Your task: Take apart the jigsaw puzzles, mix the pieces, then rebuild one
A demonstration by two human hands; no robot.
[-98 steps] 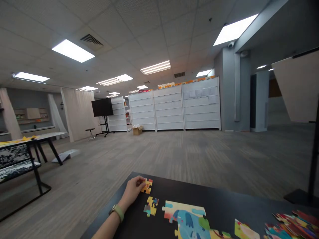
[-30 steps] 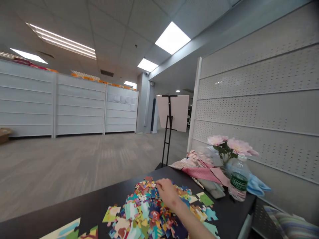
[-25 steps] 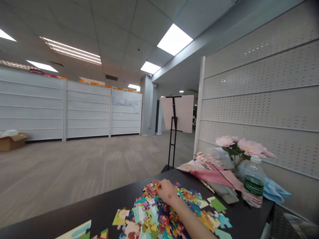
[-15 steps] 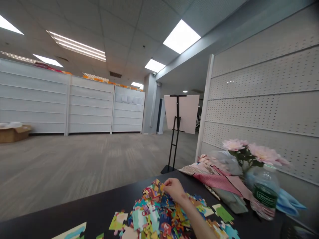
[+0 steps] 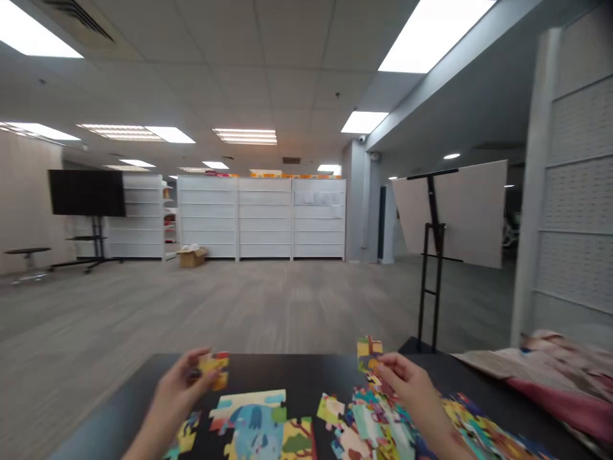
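Note:
My left hand point(image 5: 175, 390) is closed on a yellow jigsaw puzzle piece point(image 5: 219, 370) with a red corner, raised over the left part of the black table point(image 5: 318, 370). Between the thumb and fingers of my right hand point(image 5: 412, 386) is a yellow and brown puzzle piece point(image 5: 368, 350), held upright above the loose pile. Joined pieces showing a blue elephant point(image 5: 253, 421) lie between my hands. The heap of mixed puzzle pieces point(image 5: 378, 418) spreads beneath and beyond my right hand. A few pieces point(image 5: 188, 434) lie partly behind my left forearm.
Folded cloth point(image 5: 550, 383) lies at the table's right end. Past the table stands an easel with a white board point(image 5: 474, 217), beside a perforated panel point(image 5: 575, 211). White partitions point(image 5: 263, 220), a cardboard box point(image 5: 192, 257) and a screen on a stand point(image 5: 87, 193) are farther off.
The view has swung left, so the bottle and flowers are out of sight. My left hand has come into view with a puzzle piece. My right hand now holds its piece up above the heap.

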